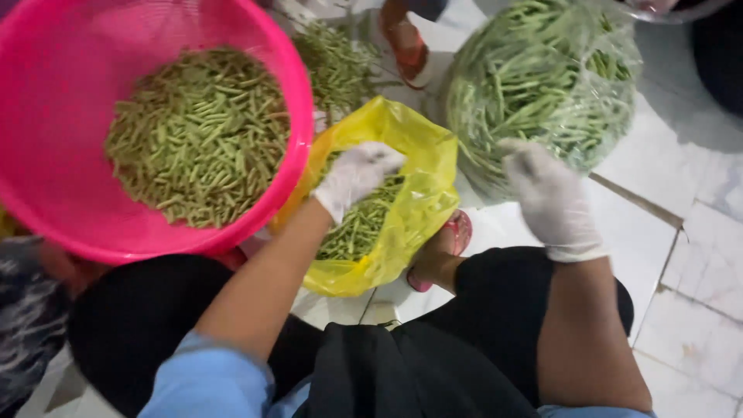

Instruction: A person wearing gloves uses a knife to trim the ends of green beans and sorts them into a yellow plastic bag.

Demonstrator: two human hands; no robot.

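My left hand (354, 176), in a white glove, reaches into a yellow plastic bag (422, 193) that holds green bean pieces (358, 228); whether it grips any is hidden. My right hand (551, 197), also gloved, hovers at the lower edge of a clear plastic bag (611, 58) packed with long green beans (534, 77), fingers curled downward with nothing seen in them. A pink basket (70, 193) at the left holds a heap of cut green beans (201, 135).
A loose pile of beans (337, 66) lies on the white tiled floor (681, 255) behind the yellow bag. Another person's sandalled foot (406, 42) stands at the top. My own foot in a pink sandal (445, 251) rests beside the yellow bag.
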